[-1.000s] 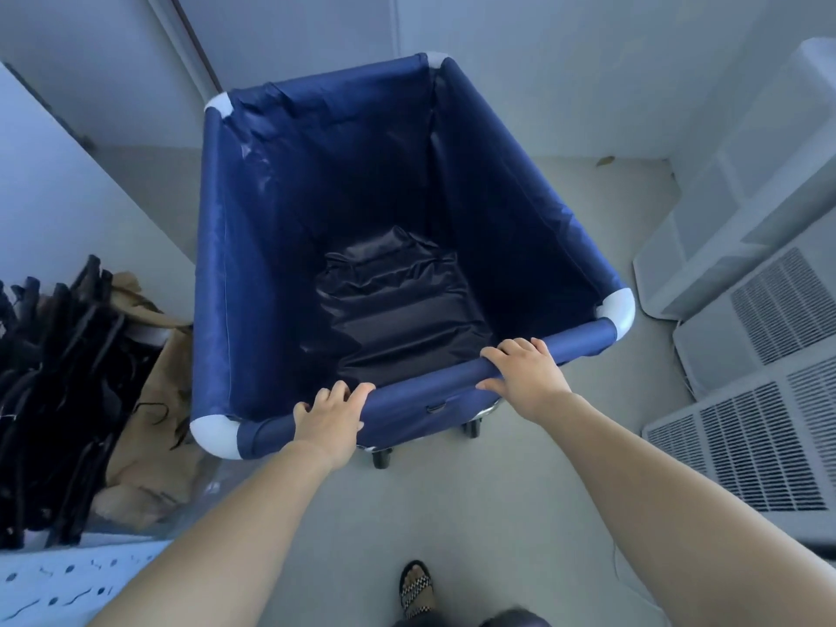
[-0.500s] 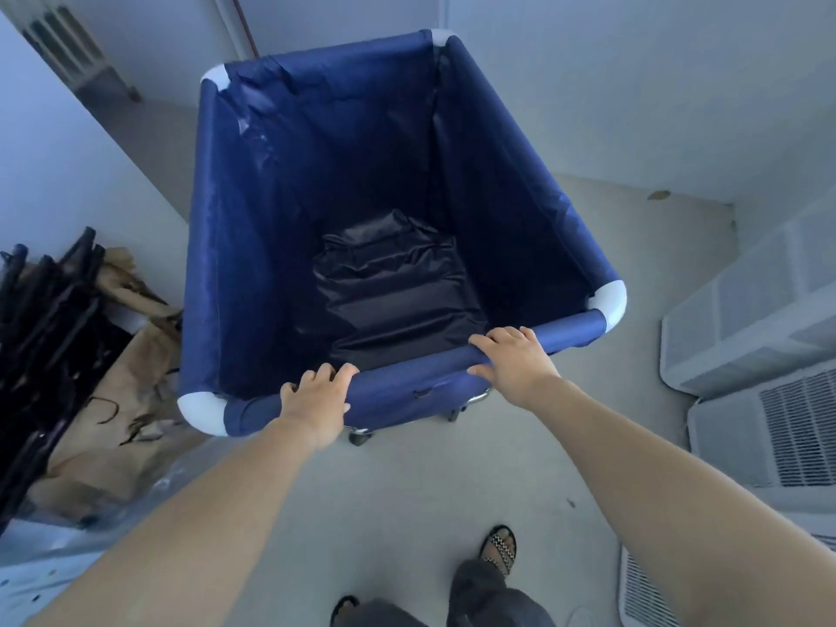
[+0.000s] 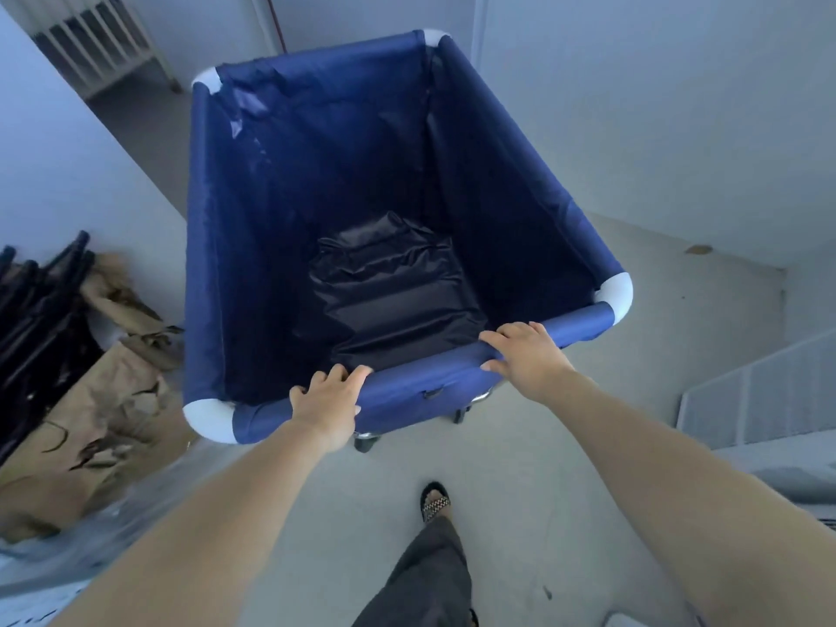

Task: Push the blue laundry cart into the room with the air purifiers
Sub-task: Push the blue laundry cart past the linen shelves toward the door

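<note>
The blue laundry cart point(image 3: 506, 205) fills the middle of the view, a deep fabric bin with white corner caps and small castors under its near edge. A dark folded sheet point(image 3: 393, 300) lies on its bottom. My left hand point(image 3: 328, 402) grips the near top rail left of centre. My right hand point(image 3: 527, 355) grips the same rail further right. Both arms are stretched out toward it. A white air purifier point(image 3: 760, 405) stands at the right edge, only partly in view.
A pile of black rods and brown paper point(image 3: 68, 355) lies on the floor at the left. White walls close in at left and ahead right. A white slatted frame point(image 3: 97, 43) stands far left beyond the cart. My sandalled foot point(image 3: 434, 500) steps below.
The cart has rolled forward along the floor with both hands on its rail. The air purifiers at the right have slid back out of view, and a slatted frame has appeared ahead.
</note>
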The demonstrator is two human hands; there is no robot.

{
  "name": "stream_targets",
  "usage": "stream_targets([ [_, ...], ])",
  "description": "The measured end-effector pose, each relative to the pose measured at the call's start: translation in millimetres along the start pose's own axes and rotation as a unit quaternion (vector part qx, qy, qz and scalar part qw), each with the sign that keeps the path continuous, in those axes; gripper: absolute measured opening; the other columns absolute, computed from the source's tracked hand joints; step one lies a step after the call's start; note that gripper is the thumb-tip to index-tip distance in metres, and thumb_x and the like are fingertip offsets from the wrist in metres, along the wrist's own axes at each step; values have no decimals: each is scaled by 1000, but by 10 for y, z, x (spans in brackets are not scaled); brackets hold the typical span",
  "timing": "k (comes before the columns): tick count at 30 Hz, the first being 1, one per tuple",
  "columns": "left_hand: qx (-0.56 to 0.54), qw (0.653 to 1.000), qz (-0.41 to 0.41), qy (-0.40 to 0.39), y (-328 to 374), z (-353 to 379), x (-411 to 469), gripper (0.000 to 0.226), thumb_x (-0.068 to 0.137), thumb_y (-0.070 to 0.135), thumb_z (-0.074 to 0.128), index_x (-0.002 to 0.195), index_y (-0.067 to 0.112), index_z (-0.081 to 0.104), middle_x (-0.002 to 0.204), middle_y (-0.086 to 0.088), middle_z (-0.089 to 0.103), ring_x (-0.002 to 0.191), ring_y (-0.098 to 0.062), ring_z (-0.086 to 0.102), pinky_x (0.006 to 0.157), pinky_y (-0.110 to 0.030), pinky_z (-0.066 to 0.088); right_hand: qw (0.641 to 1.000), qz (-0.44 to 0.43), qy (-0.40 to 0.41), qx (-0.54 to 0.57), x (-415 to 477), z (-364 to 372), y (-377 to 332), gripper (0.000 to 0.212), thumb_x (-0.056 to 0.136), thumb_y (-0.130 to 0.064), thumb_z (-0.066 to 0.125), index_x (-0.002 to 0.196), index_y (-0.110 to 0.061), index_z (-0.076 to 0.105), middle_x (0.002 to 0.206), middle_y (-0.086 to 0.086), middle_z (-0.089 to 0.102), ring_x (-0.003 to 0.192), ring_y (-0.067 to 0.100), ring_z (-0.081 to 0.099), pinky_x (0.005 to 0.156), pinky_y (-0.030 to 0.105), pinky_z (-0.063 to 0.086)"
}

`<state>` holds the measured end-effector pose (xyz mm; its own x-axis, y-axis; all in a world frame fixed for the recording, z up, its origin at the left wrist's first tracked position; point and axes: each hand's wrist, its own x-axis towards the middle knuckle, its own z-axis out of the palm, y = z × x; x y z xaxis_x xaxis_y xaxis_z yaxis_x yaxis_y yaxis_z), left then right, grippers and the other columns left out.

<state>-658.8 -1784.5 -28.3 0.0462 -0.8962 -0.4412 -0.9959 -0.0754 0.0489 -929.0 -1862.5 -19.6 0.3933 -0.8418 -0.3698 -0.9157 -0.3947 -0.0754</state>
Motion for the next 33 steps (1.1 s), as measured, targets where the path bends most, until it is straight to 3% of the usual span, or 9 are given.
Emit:
stream_targets([
  [9,-6,999,-40,-14,429,-474,858,49,97,23,44,140,30,20,123,-2,40,109,-23,40,89,-42,36,999,-26,-20,12,901,-520,655,48,97,-39,40,141,-21,33,135,6,47,129,24,37,114,37,15],
  [12,8,998,-51,-22,564,-610,1057,49,97,24,45,139,27,20,122,-4,39,110,-23,40,84,-39,35,999,-39,-19,27,1123,-628,865,46,97,-39,42,139,-21,37,132,6,48,127,23,38,113,36,14],
  [17,-10,997,-71,-32,853,-805,1376,46,97,36,44,137,22,26,123,-5,39,112,-24,40,85,-41,37,996,-69,-22,55,1438,-779,1210,45,97,-35,44,139,-19,38,136,5,47,131,22,35,115,37,9],
  [24,-26,994,-106,0,1566,-1009,1750,49,98,29,45,142,22,25,131,-4,39,119,-24,40,100,-48,38,985,-134,-39,105,1832,-1039,1922,46,97,-22,46,142,-15,36,146,5,40,134,25,33,108,33,29],
  [28,-38,990,-139,-9,1878,-1086,1952,50,99,30,43,144,28,22,133,-3,39,119,-25,41,99,-44,37,978,-176,-39,101,2038,-1145,2290,46,96,-19,48,141,-12,38,144,8,43,133,25,35,108,27,22],
  [33,-53,985,-156,-47,2215,-1156,2277,50,99,34,39,143,34,15,133,0,36,119,-23,39,96,-44,35,978,-190,-47,74,2344,-1308,2719,45,94,-25,52,136,-10,44,133,10,51,124,26,44,103,28,29],
])
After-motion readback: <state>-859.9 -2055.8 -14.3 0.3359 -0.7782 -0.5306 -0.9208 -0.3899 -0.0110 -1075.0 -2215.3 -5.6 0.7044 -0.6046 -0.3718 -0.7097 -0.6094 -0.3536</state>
